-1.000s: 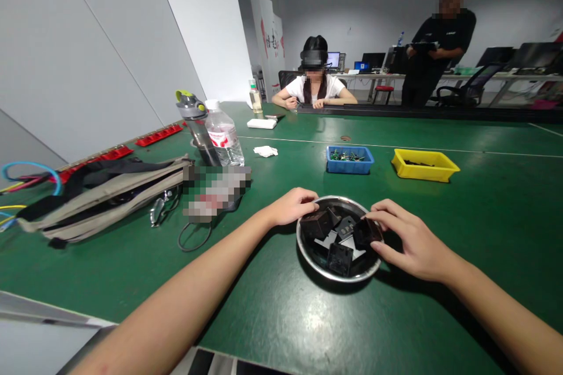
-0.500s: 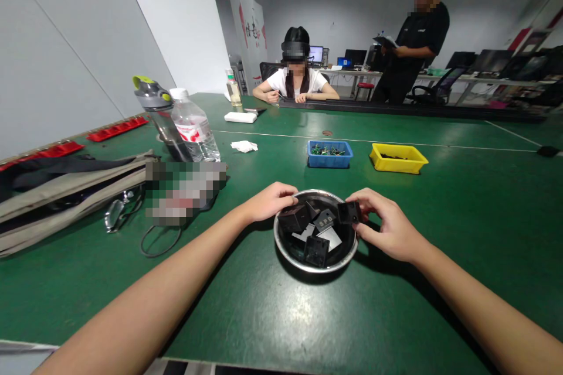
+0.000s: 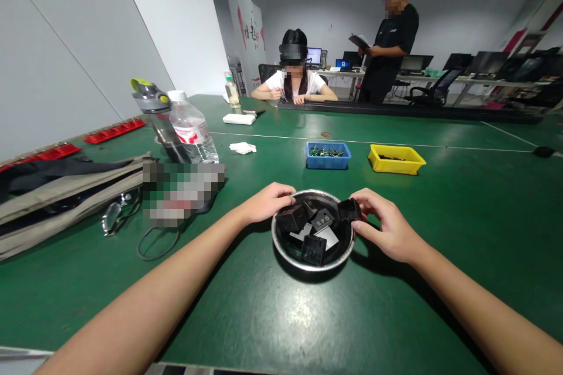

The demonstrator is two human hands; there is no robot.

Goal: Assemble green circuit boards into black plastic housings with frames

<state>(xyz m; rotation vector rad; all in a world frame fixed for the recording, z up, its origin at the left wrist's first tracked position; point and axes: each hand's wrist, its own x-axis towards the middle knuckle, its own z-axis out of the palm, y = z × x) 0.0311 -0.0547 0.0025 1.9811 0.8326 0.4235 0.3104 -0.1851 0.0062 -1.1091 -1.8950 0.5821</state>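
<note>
Bowl (image 3: 314,269) stands on your desk (image 3: 285,322); your left hand (image 3: 270,202) has its grip clamped on the bowl's eleven o'clock edge, your right hand (image 3: 393,228) on a black box (image 3: 347,209) at two o'clock.

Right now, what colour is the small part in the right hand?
Black; the small part in the right hand shows in the head view.

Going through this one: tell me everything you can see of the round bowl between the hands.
The bowl is round, with a shiny silvery rim, apparently metal, and a dark inside. It sits upright on the green table. The left hand grips its far-left rim; the right hand holds a black part at its right edge. Inside lie other dark parts, one lettered SPD, and flat silvery pieces.
</note>
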